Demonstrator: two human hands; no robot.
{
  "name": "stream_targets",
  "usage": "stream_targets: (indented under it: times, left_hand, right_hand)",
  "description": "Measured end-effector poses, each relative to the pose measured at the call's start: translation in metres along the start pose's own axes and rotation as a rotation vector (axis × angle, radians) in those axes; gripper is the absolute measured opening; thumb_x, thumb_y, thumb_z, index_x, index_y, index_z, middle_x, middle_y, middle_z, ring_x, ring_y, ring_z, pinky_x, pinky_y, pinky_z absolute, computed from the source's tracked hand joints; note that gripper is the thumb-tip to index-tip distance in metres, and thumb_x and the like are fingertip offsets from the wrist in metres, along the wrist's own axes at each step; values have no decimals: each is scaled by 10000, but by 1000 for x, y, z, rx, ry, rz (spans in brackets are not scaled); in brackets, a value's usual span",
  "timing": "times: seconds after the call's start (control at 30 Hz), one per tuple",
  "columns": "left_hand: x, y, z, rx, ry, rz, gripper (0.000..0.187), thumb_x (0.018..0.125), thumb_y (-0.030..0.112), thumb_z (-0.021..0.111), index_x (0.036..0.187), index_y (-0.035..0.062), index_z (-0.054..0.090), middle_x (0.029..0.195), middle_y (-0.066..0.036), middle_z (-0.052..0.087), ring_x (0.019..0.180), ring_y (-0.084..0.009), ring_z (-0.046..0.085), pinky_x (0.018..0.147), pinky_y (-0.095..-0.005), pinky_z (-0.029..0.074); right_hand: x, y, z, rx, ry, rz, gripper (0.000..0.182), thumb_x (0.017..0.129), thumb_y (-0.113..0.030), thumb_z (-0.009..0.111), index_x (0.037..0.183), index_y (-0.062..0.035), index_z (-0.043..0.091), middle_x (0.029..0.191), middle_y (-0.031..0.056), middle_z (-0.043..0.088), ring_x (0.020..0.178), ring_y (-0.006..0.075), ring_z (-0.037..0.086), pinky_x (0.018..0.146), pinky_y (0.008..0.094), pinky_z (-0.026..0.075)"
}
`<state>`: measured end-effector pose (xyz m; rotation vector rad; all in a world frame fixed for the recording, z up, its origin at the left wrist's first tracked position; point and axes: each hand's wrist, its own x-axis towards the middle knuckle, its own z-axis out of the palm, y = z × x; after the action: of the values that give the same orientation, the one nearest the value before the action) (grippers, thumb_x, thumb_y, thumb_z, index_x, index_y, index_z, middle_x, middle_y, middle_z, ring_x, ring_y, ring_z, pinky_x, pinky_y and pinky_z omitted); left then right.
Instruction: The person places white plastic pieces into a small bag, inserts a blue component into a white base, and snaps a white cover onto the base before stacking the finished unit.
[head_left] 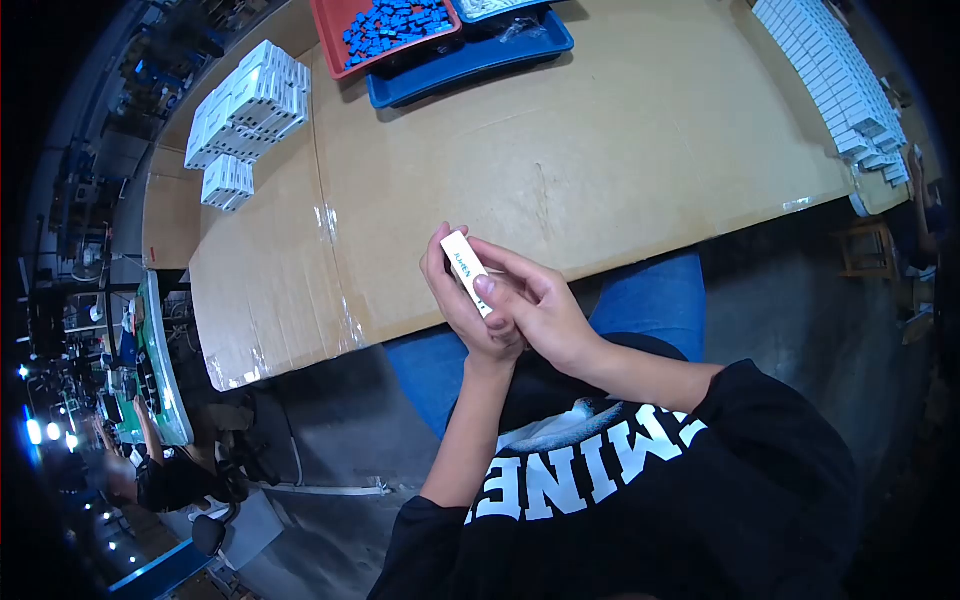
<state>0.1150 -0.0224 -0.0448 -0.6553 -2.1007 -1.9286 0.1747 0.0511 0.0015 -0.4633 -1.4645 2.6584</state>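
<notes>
A small white box with dark green lettering is held between my two hands, above the table's near edge and close to my lap. My left hand cups it from the left and below, fingers wrapped along its side. From the right, my right hand closes over it, the thumb pressed on its lower end. The box is tilted, its upper end leaning left. My palms and fingers hide its underside and sides.
The cardboard-covered table bears stacked white boxes at left and long rows of white boxes at far right. A red tray with small blue pieces stands beside a blue tray. Another person sits at lower left.
</notes>
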Motion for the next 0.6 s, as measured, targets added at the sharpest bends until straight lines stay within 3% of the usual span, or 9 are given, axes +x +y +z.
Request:
stream_targets:
  times: [0.03, 0.07, 0.1, 0.17, 0.27, 0.6]
  left_hand:
    - [-1, -1, 1, -42, 26, -1, 1262, 807, 975, 313, 1462, -102, 376, 1373, -238, 446, 1294, -341, 507, 1083, -464, 415]
    - [-2, -6, 1, -54, 55, 17, 1240, 818, 968, 318, 1446, -99, 393, 1370, -222, 438, 1283, -325, 511, 1091, -457, 410]
    - [-1, -4, 0, -53, 52, 18, 1240, 818, 968, 318, 1446, -99, 393, 1370, -222, 438, 1283, -325, 511, 1091, -457, 410]
    - [-1, 1, -2, -97, 45, -15, 1194, 842, 942, 344, 1438, -91, 407, 1342, -204, 453, 1260, -308, 518, 1083, -446, 408]
    - [-3, -1, -1, -163, 73, 1, 1111, 879, 884, 366, 1426, -81, 424, 1325, -188, 468, 1229, -290, 523, 1069, -432, 408]
    - [-9, -5, -2, -196, 85, 21, 999, 877, 812, 374, 1364, -55, 479, 1278, -182, 508, 1171, -287, 548, 1001, -437, 449]
  right_hand:
    - [-2, -1, 3, -40, 7, -23, 542, 1050, -196, 630, 1543, -39, 466, 1300, 99, 647, 1020, 38, 596, 758, 185, 527]
    - [-5, -5, 5, -47, 6, -8, 532, 1062, -189, 608, 1551, -40, 461, 1292, 89, 655, 1078, 74, 605, 867, 225, 526]
    - [-4, 1, 5, -44, 7, -10, 532, 1062, -189, 608, 1551, -40, 461, 1292, 89, 655, 1078, 74, 605, 867, 225, 526]
    - [-1, 16, 2, -157, 8, -261, 506, 1066, -175, 595, 1535, -24, 479, 1322, 101, 640, 1176, 123, 590, 999, 280, 487]
    - [-4, 12, 3, -231, -5, -310, 491, 1070, -162, 575, 1528, -9, 481, 1370, 125, 607, 1266, 167, 555, 1090, 321, 428]
    - [-10, 10, -2, -308, -39, -330, 466, 1075, -139, 538, 1516, 4, 491, 1421, 149, 558, 1283, 194, 548, 1078, 320, 439]
